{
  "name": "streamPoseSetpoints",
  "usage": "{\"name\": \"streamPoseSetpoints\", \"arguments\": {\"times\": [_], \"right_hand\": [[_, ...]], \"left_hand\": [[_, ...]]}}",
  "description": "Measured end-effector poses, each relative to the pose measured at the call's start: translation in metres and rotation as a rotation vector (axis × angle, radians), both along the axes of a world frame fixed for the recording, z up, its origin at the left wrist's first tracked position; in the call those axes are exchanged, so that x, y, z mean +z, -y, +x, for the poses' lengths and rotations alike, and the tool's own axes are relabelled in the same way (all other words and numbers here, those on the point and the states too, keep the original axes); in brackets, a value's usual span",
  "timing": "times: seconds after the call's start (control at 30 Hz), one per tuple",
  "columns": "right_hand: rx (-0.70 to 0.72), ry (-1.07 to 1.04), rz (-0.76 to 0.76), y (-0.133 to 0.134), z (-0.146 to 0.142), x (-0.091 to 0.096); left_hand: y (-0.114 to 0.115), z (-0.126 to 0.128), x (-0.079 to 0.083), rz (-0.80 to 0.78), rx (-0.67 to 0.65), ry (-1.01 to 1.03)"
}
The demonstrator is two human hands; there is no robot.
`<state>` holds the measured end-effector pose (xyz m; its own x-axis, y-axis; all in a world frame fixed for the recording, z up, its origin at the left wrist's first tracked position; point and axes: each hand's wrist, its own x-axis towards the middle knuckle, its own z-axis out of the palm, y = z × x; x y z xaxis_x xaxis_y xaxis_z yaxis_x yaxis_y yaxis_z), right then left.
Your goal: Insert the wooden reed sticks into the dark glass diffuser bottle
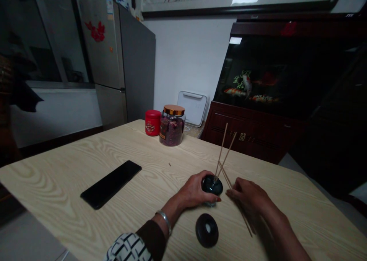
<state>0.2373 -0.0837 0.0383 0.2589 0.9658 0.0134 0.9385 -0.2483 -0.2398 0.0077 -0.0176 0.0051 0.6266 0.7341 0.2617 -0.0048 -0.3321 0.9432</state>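
Observation:
My left hand (195, 192) is wrapped round a small dark round holder (212, 186) standing on the wooden table (71, 176). Two thin sticks (223, 150) stand upright and lean out of the holder's top. My right hand (249, 198) rests just right of the holder, fingers pinched on more thin sticks (246, 224) that lie slanting under it across the table. A dark round lid (207, 230) with a pale centre lies on the table in front of the holder, near my left wrist.
A black phone (111, 183) lies flat to the left. At the table's far edge stand a red tin (152, 122) and a glass jar (172, 125) with a copper lid. Behind are a fridge (120, 58), a white box (192, 108) on the floor and a fish tank (272, 77).

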Motion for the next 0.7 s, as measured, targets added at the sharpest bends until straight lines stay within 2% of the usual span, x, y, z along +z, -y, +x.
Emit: {"name": "streamPoseSetpoints", "arguments": {"times": [0.1,0.2,0.37,0.7], "right_hand": [[-0.016,0.051,-0.080,-0.003,0.005,-0.016],[-0.024,0.049,-0.100,-0.006,0.010,-0.022],[-0.035,0.055,-0.107,-0.008,0.012,-0.022],[-0.071,0.137,-0.120,-0.005,0.000,-0.017]], "left_hand": [[-0.001,0.000,-0.001,-0.010,0.000,0.001],[-0.001,-0.001,0.000,0.012,0.006,-0.016],[0.000,-0.001,0.002,0.011,0.009,-0.019],[0.000,0.001,-0.001,-0.011,0.005,0.007]]}}
